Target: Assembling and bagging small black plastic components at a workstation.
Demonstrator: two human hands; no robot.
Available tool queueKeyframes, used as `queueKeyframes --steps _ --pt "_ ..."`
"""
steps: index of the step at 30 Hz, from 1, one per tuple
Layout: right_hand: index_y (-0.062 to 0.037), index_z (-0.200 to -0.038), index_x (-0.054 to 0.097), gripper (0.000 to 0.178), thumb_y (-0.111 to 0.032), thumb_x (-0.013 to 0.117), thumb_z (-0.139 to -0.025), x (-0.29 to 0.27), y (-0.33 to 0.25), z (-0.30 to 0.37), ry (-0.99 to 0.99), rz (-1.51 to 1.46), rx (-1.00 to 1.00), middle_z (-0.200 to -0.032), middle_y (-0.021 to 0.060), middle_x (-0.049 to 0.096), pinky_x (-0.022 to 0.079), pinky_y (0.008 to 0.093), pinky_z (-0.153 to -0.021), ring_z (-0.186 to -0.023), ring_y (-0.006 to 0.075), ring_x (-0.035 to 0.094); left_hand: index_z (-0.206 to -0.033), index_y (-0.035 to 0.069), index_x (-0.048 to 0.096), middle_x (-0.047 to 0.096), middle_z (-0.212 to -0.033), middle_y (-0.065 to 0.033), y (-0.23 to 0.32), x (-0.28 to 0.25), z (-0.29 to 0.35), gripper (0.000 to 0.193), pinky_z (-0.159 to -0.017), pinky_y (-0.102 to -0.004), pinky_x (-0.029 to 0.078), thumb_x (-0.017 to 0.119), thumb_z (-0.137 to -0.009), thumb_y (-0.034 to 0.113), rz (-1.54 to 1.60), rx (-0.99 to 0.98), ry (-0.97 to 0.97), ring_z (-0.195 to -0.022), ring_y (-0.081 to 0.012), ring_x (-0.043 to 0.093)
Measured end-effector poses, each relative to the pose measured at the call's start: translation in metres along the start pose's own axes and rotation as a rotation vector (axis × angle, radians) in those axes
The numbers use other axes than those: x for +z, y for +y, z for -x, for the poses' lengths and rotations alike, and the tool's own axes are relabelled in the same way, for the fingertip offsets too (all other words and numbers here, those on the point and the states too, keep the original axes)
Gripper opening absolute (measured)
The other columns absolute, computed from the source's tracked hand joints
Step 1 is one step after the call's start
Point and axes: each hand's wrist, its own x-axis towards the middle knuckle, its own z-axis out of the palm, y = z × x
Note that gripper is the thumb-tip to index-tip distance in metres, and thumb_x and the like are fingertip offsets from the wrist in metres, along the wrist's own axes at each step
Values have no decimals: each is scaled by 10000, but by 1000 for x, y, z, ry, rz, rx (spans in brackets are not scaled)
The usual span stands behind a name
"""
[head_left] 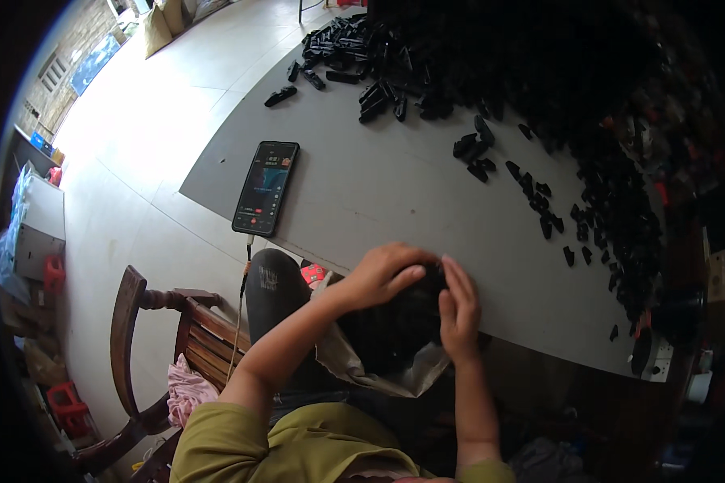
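My left hand point(391, 272) is over the near edge of the grey table point(354, 185), fingers stretched toward the right and thumb apart. Facing it, my right hand point(460, 310) has its fingers straight and pointing away from me. The fingertips of both nearly meet. Dark material shows between them, too shadowed to make out singly. Below the hands, a pale sack point(340, 354) gapes open at my lap, its inside dark. Small black plastic pieces point(477, 145) lie scattered farther across the table.
A large heap of black pieces point(395, 60) covers the far side and runs down the right edge. A smartphone point(266, 189) with a lit screen lies at the left, its cable point(242, 298) hanging down. A wooden chair point(129, 338) stands left, a pink cloth point(189, 393) on it.
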Motion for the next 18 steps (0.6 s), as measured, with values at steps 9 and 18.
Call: queueKeyframes --steps 9,18 --pt "0 -1275 564 492 -383 442 -991 -59 19 -8 89 157 19 -1324 157 534 331 432 -1069 -1286 310 443 -1082 70 618 569 -1216 -146 -29 -49 -49 257 -963 -420 422 666 -854 177 -268 148 238 -1128 -324 536" --pt "-259 -1488 276 683 -654 311 -932 -143 209 -122 221 926 487 -1489 177 331 288 608 -1041 -1349 378 349 -1267 173 561 363 -1455 -152 -125 -91 -188 590 -1070 -585 233 642 -796 519 -808 -151 596 -1335 -418 294"
